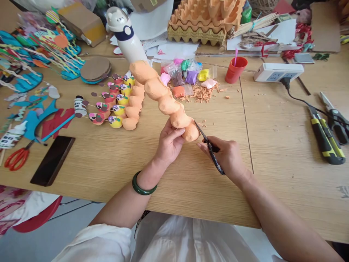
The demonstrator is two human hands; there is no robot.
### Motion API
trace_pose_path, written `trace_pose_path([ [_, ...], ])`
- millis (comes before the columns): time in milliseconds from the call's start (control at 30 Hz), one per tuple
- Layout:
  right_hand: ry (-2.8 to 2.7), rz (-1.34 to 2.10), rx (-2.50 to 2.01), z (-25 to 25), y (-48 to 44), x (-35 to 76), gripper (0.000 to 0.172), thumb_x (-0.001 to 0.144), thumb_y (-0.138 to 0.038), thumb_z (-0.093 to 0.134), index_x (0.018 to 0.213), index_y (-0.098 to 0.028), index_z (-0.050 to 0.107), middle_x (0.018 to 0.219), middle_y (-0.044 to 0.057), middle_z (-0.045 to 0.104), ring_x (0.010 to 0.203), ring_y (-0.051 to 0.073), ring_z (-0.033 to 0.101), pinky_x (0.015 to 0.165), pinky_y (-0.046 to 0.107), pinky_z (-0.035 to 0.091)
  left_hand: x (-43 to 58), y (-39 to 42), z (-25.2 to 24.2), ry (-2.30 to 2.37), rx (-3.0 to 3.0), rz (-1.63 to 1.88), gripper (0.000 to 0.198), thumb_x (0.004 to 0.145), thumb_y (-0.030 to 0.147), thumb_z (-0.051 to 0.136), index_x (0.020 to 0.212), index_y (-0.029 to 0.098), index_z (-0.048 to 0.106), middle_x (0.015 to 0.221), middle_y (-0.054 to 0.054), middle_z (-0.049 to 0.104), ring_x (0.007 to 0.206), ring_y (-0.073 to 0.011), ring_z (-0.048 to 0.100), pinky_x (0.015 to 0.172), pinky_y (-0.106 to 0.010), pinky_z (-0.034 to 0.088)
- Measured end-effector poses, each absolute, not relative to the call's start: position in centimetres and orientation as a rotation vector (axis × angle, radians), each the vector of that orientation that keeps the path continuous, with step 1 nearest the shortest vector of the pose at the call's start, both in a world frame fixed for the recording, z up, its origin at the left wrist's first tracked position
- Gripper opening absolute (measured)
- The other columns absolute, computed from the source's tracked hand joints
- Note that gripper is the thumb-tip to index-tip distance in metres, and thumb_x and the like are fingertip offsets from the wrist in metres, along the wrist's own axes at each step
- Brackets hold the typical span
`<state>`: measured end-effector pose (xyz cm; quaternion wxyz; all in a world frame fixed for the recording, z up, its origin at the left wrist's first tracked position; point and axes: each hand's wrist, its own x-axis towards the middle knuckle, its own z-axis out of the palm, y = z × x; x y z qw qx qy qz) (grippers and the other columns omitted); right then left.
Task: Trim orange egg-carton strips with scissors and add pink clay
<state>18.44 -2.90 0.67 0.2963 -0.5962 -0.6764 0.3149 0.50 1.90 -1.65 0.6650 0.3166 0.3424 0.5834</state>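
Note:
My left hand (169,142) is closed round the near end of a long orange strip of egg-carton cups (163,99), held up off the wooden table (272,153) and slanting away to the upper left. My right hand (228,156) grips black scissors (209,147) whose blades touch the lowest cup of the strip. A green bangle (143,186) is on my left wrist. A second orange cup strip (134,107) lies on the table behind.
Decorated cup figures (111,105), a white bottle with a bear cap (124,34), clay bags (188,74), a red cup (235,69), stacked egg trays (201,22), a power strip (278,71), yellow-handled cutters (325,136), a phone (52,160) and red scissors (16,158) surround me.

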Motion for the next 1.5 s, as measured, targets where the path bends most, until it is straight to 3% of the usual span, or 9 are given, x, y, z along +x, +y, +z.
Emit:
trace_pose_path([
  [67,-1.757,0.897,-1.597,0.8,-2.8,18.6,0.066,0.09,-0.08,0.052,0.073,-0.018,0.064,0.059,-0.001,0.046,0.056,0.012,0.035,0.054,0.027,0.03,0.4,2.0,-1.7,0.769,0.702,1.298,0.046,0.073,0.021,0.076,0.118,0.025,0.069,0.114,-0.003,0.076,0.117,-0.0228,0.069,0.102,-0.034,0.054],
  [233,-1.615,0.991,-1.584,1.1,-2.5,19.3,0.062,0.087,-0.076,0.063,0.109,-0.019,0.07,0.071,0.0,0.059,0.062,0.014,0.05,0.058,0.027,0.037,0.2,2.0,-1.6,0.781,0.685,1.301,0.038,0.075,0.02,0.073,0.113,0.024,0.071,0.108,-0.002,0.076,0.107,-0.0193,0.07,0.095,-0.031,0.055],
  [300,-1.655,0.916,-1.579,1.3,-2.5,19.5,0.059,0.089,-0.074,0.063,0.114,-0.02,0.068,0.073,0.0,0.06,0.062,0.014,0.053,0.06,0.027,0.039,0.3,1.9,-1.5,0.782,0.683,1.308,0.04,0.074,0.019,0.074,0.114,0.024,0.071,0.108,-0.001,0.076,0.107,-0.0187,0.07,0.096,-0.03,0.055],
  [633,-1.952,0.478,-1.619,0.2,-3.1,18.3,0.04,0.098,-0.056,0.058,0.097,-0.018,0.069,0.071,0.003,0.064,0.057,0.014,0.05,0.056,0.027,0.033,0.6,1.4,-1.3,0.752,0.749,1.371,0.046,0.075,0.023,0.08,0.12,0.027,0.069,0.121,-0.003,0.075,0.122,-0.0232,0.068,0.107,-0.036,0.054],
  [867,-1.969,0.345,-1.627,-0.3,-3.2,18.3,0.052,0.102,-0.063,0.048,0.085,-0.018,0.069,0.059,0.001,0.057,0.05,0.012,0.039,0.052,0.028,0.025,0.6,1.4,-1.5,0.768,0.748,1.355,0.049,0.073,0.025,0.083,0.12,0.028,0.069,0.121,-0.003,0.075,0.123,-0.0251,0.068,0.105,-0.036,0.055],
  [1067,-1.818,0.766,-1.627,0.2,-3.0,18.6,0.061,0.097,-0.073,0.05,0.076,-0.018,0.065,0.058,-0.002,0.047,0.054,0.011,0.037,0.055,0.027,0.029,0.6,1.4,-1.4,0.772,0.716,1.352,0.049,0.072,0.023,0.082,0.12,0.027,0.07,0.121,-0.003,0.076,0.125,-0.0248,0.067,0.106,-0.036,0.054],
  [1300,-1.614,0.937,-1.551,0.9,-2.5,19.9,0.06,0.087,-0.074,0.066,0.116,-0.021,0.068,0.076,0.001,0.06,0.065,0.015,0.052,0.061,0.028,0.04,0.5,1.6,-1.2,0.775,0.699,1.31,0.04,0.074,0.021,0.077,0.113,0.024,0.071,0.115,-0.004,0.077,0.12,-0.0251,0.069,0.108,-0.04,0.053],
  [1500,-1.736,0.968,-1.586,1.3,-2.4,20.2,0.052,0.089,-0.071,0.065,0.096,-0.019,0.071,0.064,-0.002,0.051,0.057,0.013,0.043,0.054,0.027,0.034,0.2,1.8,-0.9,0.768,0.682,1.294,0.045,0.071,0.018,0.073,0.116,0.025,0.072,0.108,-0.002,0.078,0.111,-0.0235,0.071,0.098,-0.036,0.056],
])
